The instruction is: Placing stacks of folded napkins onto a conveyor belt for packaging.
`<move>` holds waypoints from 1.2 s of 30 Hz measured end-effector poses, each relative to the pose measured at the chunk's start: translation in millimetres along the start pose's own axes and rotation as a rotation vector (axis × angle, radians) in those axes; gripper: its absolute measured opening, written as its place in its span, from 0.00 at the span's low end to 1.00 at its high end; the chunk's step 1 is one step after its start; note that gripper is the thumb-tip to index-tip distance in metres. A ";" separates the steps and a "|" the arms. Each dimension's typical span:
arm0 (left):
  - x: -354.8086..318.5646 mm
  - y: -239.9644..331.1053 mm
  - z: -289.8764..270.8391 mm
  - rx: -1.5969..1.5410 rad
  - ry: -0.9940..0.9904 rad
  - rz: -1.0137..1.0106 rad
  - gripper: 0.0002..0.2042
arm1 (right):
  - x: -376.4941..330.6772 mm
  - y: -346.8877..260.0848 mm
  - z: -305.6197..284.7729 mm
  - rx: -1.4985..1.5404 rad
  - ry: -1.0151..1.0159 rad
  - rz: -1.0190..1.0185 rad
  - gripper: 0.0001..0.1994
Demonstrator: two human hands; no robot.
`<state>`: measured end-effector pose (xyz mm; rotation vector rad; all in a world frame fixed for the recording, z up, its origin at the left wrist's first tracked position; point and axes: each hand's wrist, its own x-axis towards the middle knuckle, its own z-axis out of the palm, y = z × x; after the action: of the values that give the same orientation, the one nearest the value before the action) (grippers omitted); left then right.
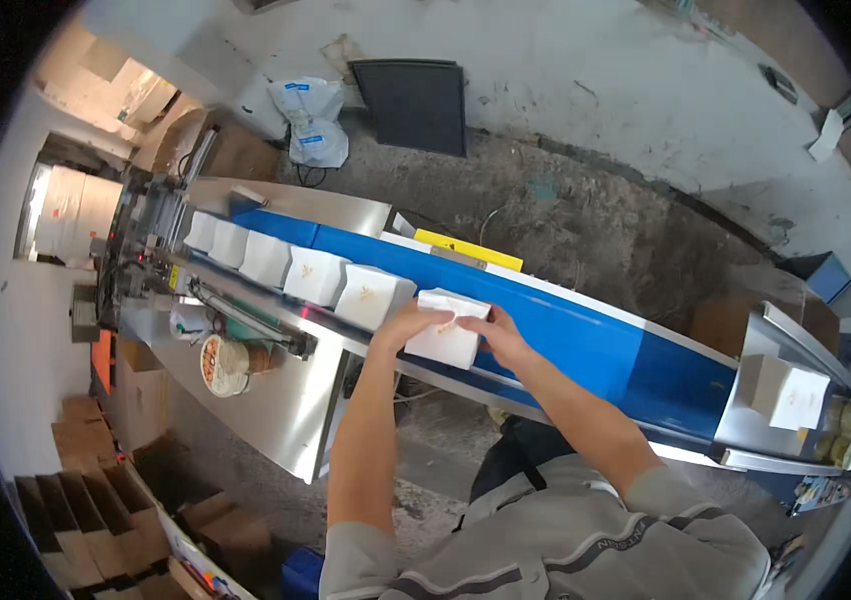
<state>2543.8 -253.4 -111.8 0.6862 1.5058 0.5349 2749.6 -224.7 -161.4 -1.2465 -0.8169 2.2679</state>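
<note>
Both hands, left and right, grip clamped on white pack, blue conveyor

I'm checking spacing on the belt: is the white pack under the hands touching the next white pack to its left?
Cannot tell. In the head view the left hand covers the space between the held white pack and the neighbouring pack, so neither contact nor gap shows plainly.

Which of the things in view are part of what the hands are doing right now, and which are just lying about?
In hand:
left hand and right hand, both on one white packet
blue conveyor belt under it
row of white packets further along the belt

Lying about:
tape roll on the steel table
dark tray on the floor
plastic bag
cardboard boxes
</note>
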 end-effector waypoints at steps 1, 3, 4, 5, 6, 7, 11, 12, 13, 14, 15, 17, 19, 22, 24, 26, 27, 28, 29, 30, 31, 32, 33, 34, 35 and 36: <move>10.7 -8.4 -7.6 0.054 0.019 -0.008 0.29 | 14.2 10.2 -0.5 -0.020 0.006 0.010 0.40; 29.7 -13.0 -14.2 0.088 0.027 -0.073 0.36 | 39.3 34.3 -6.0 -0.010 0.027 -0.023 0.44; 36.0 -12.9 -11.0 0.097 0.009 -0.090 0.36 | 47.7 41.6 -8.9 0.006 0.044 -0.010 0.44; 40.7 -13.2 -6.6 0.082 0.100 -0.075 0.41 | 54.7 48.3 -12.6 -0.088 0.116 -0.028 0.45; 43.9 -13.4 -6.7 0.068 0.202 -0.059 0.46 | 60.4 51.8 -12.2 -0.185 0.174 -0.046 0.46; 46.6 -17.3 -11.2 0.070 0.205 -0.075 0.46 | 57.7 45.4 -5.5 -0.178 0.169 -0.032 0.46; 55.7 -34.5 -26.7 0.052 0.186 -0.042 0.53 | 42.6 29.4 10.6 -0.370 0.227 -0.029 0.45; 56.8 -32.5 -25.6 0.058 0.176 -0.010 0.52 | 39.0 26.2 11.2 -0.407 0.225 -0.055 0.44; 56.6 -31.0 -25.4 0.056 0.179 -0.013 0.52 | 35.7 22.6 12.3 -0.408 0.221 -0.052 0.44; 55.1 -30.3 -25.1 0.042 0.166 -0.034 0.48 | 31.4 19.4 14.1 -0.406 0.184 -0.095 0.45; 53.6 -21.4 -18.8 0.028 0.140 -0.048 0.45 | 27.4 14.0 10.9 -0.407 0.159 -0.141 0.46; 45.6 -7.5 -4.9 0.074 0.290 -0.009 0.41 | 30.6 8.8 -7.1 -0.544 0.218 -0.154 0.47; 33.7 -13.9 11.7 -0.058 0.649 0.177 0.35 | 32.6 -13.0 -17.2 -0.675 0.184 -0.135 0.52; -21.2 9.2 44.9 -0.474 0.760 0.226 0.33 | 42.1 -35.3 -20.9 -0.791 0.121 -0.202 0.51; -26.6 -19.6 50.8 -0.610 0.762 0.252 0.30 | 52.4 -52.0 -9.0 -0.838 0.046 -0.198 0.51; -29.3 -9.2 74.5 -0.875 0.854 0.037 0.30 | 66.8 -62.5 -4.6 -0.892 -0.102 -0.196 0.52; -25.6 -9.9 71.5 -0.931 0.862 0.047 0.30 | 75.7 -66.6 6.6 -0.902 -0.120 -0.207 0.52; -20.7 -11.9 65.4 -0.945 0.873 0.056 0.30 | 82.9 -69.7 17.3 -0.969 -0.184 -0.154 0.51; -14.7 -13.0 58.3 -1.016 0.829 0.040 0.31 | 87.1 -71.1 26.8 -1.035 -0.246 -0.101 0.50; -9.7 -19.8 53.8 -1.086 0.787 0.019 0.32 | 90.5 -65.7 33.2 -1.047 -0.260 -0.102 0.50; -0.2 -26.1 50.4 -1.097 0.790 0.033 0.32 | 96.9 -64.6 37.7 -1.063 -0.300 -0.053 0.50; 9.3 -31.8 47.3 -1.207 0.758 0.066 0.32 | 103.6 -63.6 42.5 -1.077 -0.340 -0.004 0.51; 13.4 -32.9 50.4 -1.316 0.714 0.083 0.33 | 107.4 -61.1 43.3 -1.125 -0.356 0.050 0.52; 16.1 -34.8 54.5 -1.323 0.710 0.081 0.33 | 109.4 -59.1 40.9 -1.132 -0.353 0.053 0.52; 18.7 -36.8 58.9 -1.315 0.674 0.105 0.34 | 111.1 -56.8 38.0 -1.170 -0.394 0.078 0.51; 18.9 -39.4 60.1 -1.305 0.646 0.132 0.34 | 112.6 -54.8 39.0 -1.207 -0.443 0.101 0.50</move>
<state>2600.1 -272.7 -156.3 -0.4684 1.2968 1.7229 2663.6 -126.8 -176.6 -1.1532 -2.5581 2.1047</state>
